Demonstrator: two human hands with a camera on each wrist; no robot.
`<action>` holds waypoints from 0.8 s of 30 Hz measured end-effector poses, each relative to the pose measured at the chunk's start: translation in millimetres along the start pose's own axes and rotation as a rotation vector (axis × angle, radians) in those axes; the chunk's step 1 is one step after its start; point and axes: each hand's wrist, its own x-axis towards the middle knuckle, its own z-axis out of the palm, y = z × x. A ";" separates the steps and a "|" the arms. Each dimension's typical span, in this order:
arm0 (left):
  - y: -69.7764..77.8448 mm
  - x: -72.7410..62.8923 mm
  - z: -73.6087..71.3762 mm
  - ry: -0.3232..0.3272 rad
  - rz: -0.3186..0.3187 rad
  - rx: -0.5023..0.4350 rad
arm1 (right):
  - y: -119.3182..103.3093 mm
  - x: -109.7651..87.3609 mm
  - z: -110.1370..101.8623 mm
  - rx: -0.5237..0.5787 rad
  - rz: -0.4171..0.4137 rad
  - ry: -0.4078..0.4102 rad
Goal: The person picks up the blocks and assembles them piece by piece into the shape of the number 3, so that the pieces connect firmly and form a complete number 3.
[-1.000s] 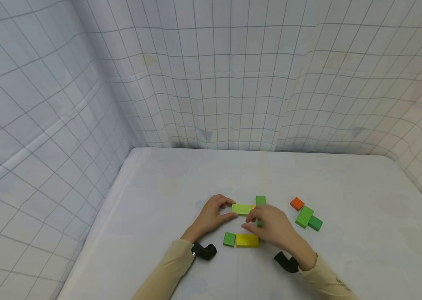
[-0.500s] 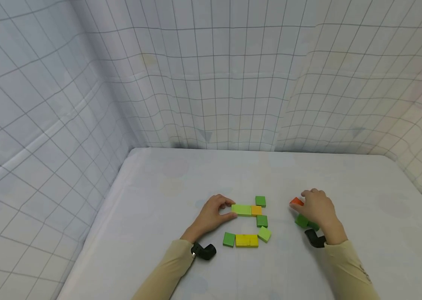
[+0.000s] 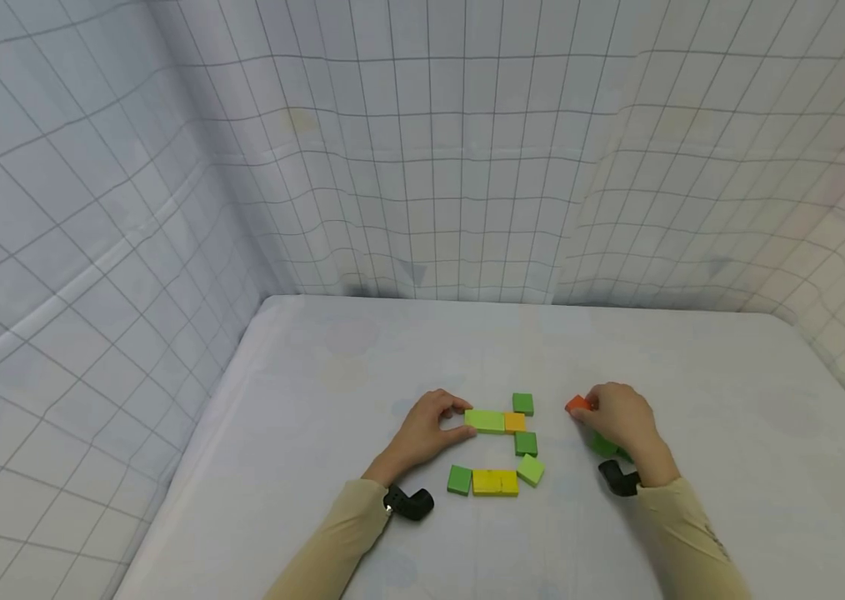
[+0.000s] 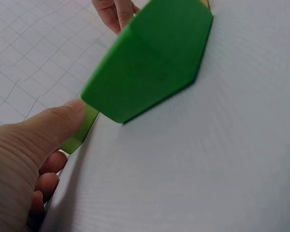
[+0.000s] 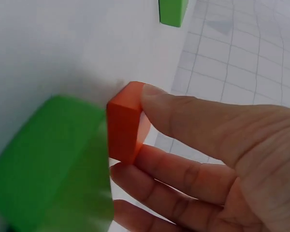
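My left hand (image 3: pixel 426 429) pinches the left end of a long lime green block (image 3: pixel 485 421), thumb at the near side and fingers at the far side. An orange block (image 3: pixel 515 422) sits against its right end. One green block (image 3: pixel 523 403) lies just beyond the orange one, and another green block (image 3: pixel 525 443) lies just nearer. Off to the right, my right hand (image 3: pixel 625 421) pinches a red-orange block (image 5: pixel 123 125) between thumb and fingers. Beneath that hand, partly hidden, are a green block (image 3: pixel 604 446) and a darker one beside it.
Nearer the body, a yellow block (image 3: pixel 495 482) lies between a green block (image 3: pixel 459 480) and a turned lime block (image 3: pixel 531 470). All rest on a white-covered table (image 3: pixel 362 358). A white grid-patterned curtain (image 3: pixel 422 167) hangs behind and at the sides.
My right hand has left a lime block beside the yellow one, moved right to the red-orange block, gripped it and drawn it slightly left. My left hand has stayed in place.
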 end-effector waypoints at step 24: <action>13.6 -12.4 11.8 0.022 -0.033 0.000 | 3.6 31.4 29.0 0.254 -0.034 -0.006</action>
